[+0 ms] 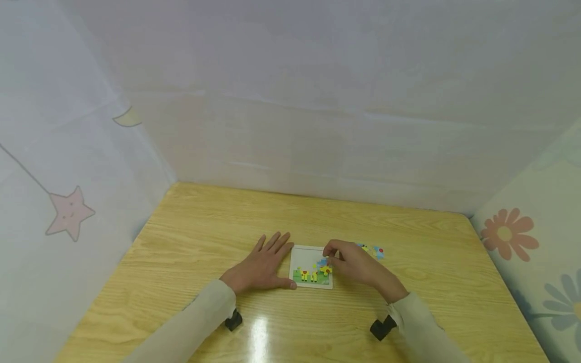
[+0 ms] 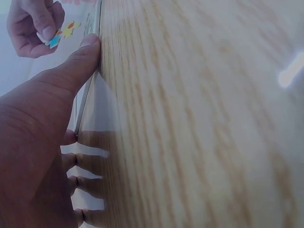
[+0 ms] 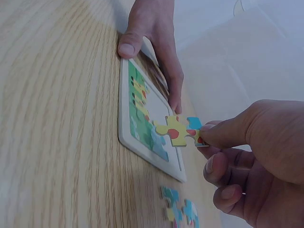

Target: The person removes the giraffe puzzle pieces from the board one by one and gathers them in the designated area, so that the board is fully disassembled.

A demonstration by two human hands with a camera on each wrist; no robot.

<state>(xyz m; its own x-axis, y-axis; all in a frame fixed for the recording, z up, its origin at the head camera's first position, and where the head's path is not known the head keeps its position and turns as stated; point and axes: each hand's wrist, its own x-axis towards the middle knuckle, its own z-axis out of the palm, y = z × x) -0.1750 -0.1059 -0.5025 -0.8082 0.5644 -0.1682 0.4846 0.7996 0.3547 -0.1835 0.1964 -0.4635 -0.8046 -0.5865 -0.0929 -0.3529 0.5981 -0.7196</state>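
Observation:
My right hand (image 1: 356, 263) pinches a jigsaw piece (image 3: 175, 134) between thumb and fingers. The piece is yellow with red spots and a blue part, and the right wrist view has it above the puzzle board. That white-rimmed board (image 3: 124, 104) lies flat on the table, its lower part filled with green pieces bearing yellow animals; the upper part is bare white. At the board's left edge rests my left hand (image 1: 260, 267), fingers spread and straight. Its thumb (image 3: 127, 49) touches the near left corner.
Several loose jigsaw pieces (image 3: 173, 206) in blue, yellow and red lie on the wooden table (image 1: 218, 217) to the right of the board, partly behind the right hand in the head view. Pale printed cloth (image 1: 290, 126) stands along the back and both sides.

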